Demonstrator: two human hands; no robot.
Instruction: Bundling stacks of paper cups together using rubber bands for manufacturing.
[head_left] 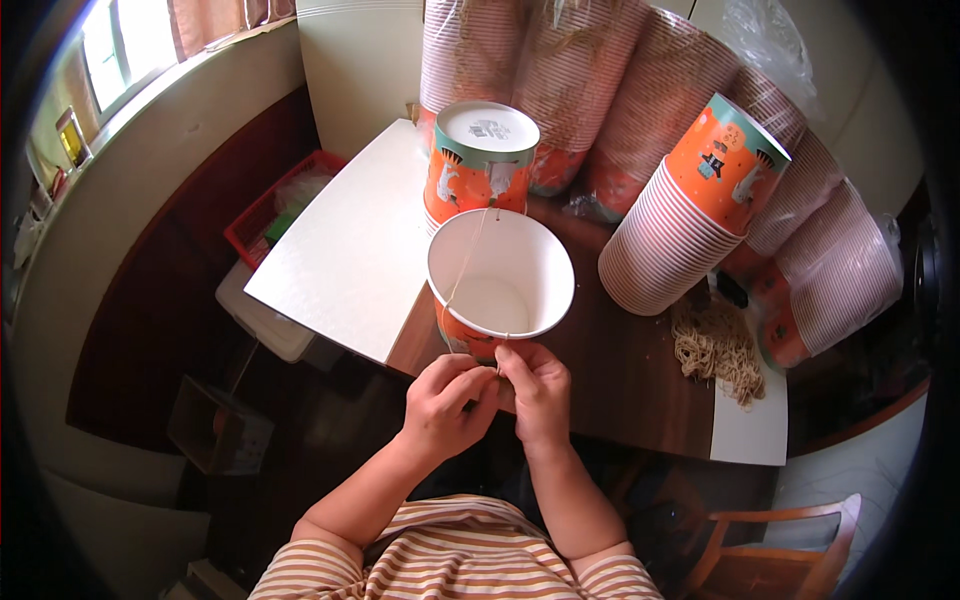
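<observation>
the left hand and right hand pinch the string at the near side of the tub, upright on the table, probably to keep its rim handy. the yarn heap lies right, seemingly within reach; a tub stack leans beyond.

Two hands, one open bucket, two unwrapped bucket stacks, at least five bagged stacks (they overlap, tough count tbh), just one string clump, one red basket, one chair.
</observation>
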